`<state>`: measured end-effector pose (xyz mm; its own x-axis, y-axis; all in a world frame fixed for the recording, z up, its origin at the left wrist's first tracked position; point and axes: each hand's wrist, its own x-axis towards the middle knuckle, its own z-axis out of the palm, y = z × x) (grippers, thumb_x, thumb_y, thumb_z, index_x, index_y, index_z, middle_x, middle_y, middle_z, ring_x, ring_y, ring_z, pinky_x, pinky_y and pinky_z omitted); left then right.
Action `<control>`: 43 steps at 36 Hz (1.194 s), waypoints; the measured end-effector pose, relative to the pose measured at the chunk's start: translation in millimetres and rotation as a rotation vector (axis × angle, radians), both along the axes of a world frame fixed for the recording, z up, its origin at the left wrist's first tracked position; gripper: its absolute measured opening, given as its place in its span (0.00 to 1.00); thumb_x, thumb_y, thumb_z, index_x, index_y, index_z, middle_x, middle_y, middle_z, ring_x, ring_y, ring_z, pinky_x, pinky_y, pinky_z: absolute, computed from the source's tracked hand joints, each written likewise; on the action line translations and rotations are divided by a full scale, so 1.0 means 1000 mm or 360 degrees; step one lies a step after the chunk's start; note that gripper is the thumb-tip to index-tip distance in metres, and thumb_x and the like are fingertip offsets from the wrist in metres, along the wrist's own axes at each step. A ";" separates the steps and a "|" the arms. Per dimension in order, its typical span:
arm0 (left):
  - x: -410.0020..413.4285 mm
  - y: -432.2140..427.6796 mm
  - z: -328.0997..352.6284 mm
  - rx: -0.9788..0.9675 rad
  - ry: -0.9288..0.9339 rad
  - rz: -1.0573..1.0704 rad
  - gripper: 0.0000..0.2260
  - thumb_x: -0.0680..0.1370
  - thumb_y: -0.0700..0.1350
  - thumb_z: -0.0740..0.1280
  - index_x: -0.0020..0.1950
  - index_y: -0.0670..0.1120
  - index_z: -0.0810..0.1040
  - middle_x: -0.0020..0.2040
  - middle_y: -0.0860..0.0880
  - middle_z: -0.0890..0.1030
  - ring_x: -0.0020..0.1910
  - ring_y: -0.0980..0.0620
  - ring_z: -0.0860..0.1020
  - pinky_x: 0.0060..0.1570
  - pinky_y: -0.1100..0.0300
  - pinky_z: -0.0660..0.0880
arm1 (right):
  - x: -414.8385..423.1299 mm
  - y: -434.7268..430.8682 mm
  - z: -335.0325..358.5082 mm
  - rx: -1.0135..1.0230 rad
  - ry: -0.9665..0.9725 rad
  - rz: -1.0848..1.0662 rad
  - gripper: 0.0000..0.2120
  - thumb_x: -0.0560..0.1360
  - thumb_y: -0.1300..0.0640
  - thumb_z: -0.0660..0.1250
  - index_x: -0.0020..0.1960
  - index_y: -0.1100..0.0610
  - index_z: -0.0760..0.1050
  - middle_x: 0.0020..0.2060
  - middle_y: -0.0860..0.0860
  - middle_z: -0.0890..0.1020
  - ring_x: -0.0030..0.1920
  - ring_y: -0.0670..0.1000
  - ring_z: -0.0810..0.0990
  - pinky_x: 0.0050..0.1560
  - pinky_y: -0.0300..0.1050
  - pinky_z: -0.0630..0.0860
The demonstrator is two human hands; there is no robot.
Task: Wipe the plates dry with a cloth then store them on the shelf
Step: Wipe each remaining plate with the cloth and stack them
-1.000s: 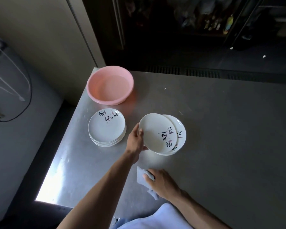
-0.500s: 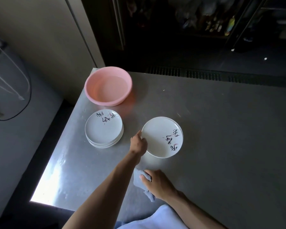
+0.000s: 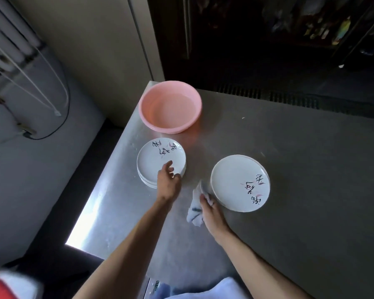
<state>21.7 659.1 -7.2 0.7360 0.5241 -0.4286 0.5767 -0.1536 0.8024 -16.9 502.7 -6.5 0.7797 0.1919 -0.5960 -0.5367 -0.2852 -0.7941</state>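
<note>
A stack of white plates [image 3: 156, 160] with black brush lettering sits on the steel table [image 3: 289, 147] near its left edge. My left hand [image 3: 168, 180] reaches over the stack's near rim, fingers apart, holding nothing. To the right, a second small pile of white plates [image 3: 235, 180] lies flat. My right hand [image 3: 209, 210] rests just left of that pile, closed on a crumpled white cloth [image 3: 195, 210] with dark stripes.
A pink plastic basin [image 3: 170, 105] stands at the table's far left corner, behind the left stack. The table's left edge drops to a dark floor gap beside a grey wall with cables [image 3: 52, 108]. Beyond the far edge is a dark room.
My left hand let go of the plate on the right pile and moved left over the left stack. My right hand shifted forward with the cloth, closer to the right pile.
</note>
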 end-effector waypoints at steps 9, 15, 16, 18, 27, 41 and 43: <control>0.001 0.113 -0.013 0.0258 0.0218 0.0032 0.29 0.79 0.38 0.62 0.81 0.45 0.64 0.74 0.42 0.67 0.71 0.39 0.70 0.69 0.44 0.73 | 0.068 0.079 0.010 0.0046 -0.0065 -0.0151 0.11 0.85 0.55 0.56 0.65 0.55 0.71 0.47 0.53 0.77 0.41 0.50 0.75 0.29 0.25 0.67; 0.012 0.137 -0.024 0.0068 0.0142 0.0000 0.14 0.77 0.34 0.61 0.56 0.47 0.81 0.56 0.42 0.79 0.54 0.39 0.79 0.43 0.59 0.73 | 0.099 0.105 0.000 -0.0152 -0.0063 -0.0199 0.19 0.84 0.51 0.56 0.74 0.48 0.70 0.36 0.51 0.77 0.30 0.46 0.71 0.26 0.32 0.67; 0.015 0.139 -0.025 0.0037 0.0129 0.0030 0.14 0.77 0.34 0.62 0.57 0.46 0.82 0.56 0.42 0.80 0.54 0.39 0.79 0.44 0.58 0.73 | 0.100 0.107 0.000 -0.0158 -0.0039 -0.0229 0.19 0.84 0.51 0.56 0.74 0.46 0.70 0.36 0.52 0.76 0.29 0.48 0.70 0.25 0.33 0.67; 0.017 0.143 -0.028 -0.0019 0.0113 0.0082 0.16 0.78 0.36 0.62 0.62 0.45 0.82 0.58 0.43 0.80 0.54 0.43 0.79 0.49 0.58 0.72 | 0.101 0.111 0.003 -0.0155 0.0010 -0.0277 0.18 0.84 0.51 0.56 0.73 0.45 0.71 0.35 0.52 0.75 0.29 0.50 0.70 0.24 0.36 0.66; 0.006 0.145 -0.022 0.0037 0.0020 -0.0126 0.12 0.86 0.49 0.58 0.46 0.44 0.70 0.39 0.48 0.71 0.37 0.49 0.69 0.36 0.56 0.67 | 0.096 0.117 0.021 -0.0077 0.0152 -0.0582 0.15 0.85 0.48 0.55 0.60 0.57 0.74 0.43 0.51 0.78 0.34 0.47 0.74 0.39 0.44 0.73; -0.078 0.093 -0.004 -0.0605 -0.0188 -0.0106 0.15 0.88 0.56 0.56 0.69 0.55 0.77 0.61 0.49 0.82 0.56 0.47 0.82 0.39 0.40 0.84 | -0.009 0.045 0.029 -0.0164 -0.0665 -0.0143 0.20 0.84 0.45 0.50 0.76 0.38 0.65 0.66 0.36 0.72 0.62 0.40 0.74 0.62 0.38 0.70; -0.091 0.082 -0.009 -0.0556 -0.0138 -0.0131 0.15 0.88 0.54 0.55 0.68 0.55 0.78 0.58 0.48 0.83 0.51 0.48 0.82 0.32 0.50 0.81 | -0.032 0.034 0.019 -0.0347 -0.0966 0.0059 0.22 0.84 0.49 0.52 0.76 0.50 0.67 0.72 0.41 0.70 0.73 0.45 0.67 0.71 0.40 0.65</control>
<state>-69.7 741.1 -15.8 0.8110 0.2944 -0.5056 0.5016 0.0951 0.8599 -48.9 536.9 12.2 0.9856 0.1494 -0.0795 0.0027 -0.4841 -0.8750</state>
